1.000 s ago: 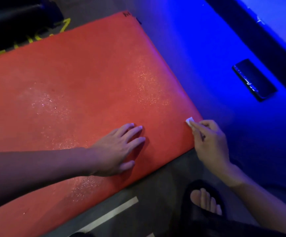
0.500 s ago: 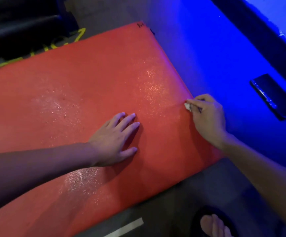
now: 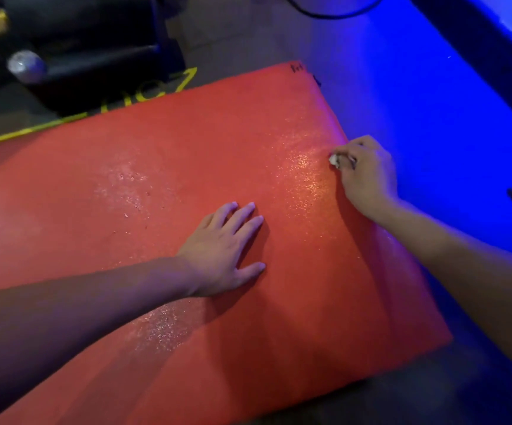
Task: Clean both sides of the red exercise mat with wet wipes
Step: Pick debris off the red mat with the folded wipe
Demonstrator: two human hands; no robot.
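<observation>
Right hand moved up mat edge, pinching wipe | left hand stays flat, fingers straight

Red exercise mat flat on the floor, textured top face up with glistening wet patches; small white crumpled wet wipe at its right edge, touching the mat

The left hand lies flat, fingers straight and spread, arm stretched forward, while the right hand curls its fingers in a pinching grip.
</observation>
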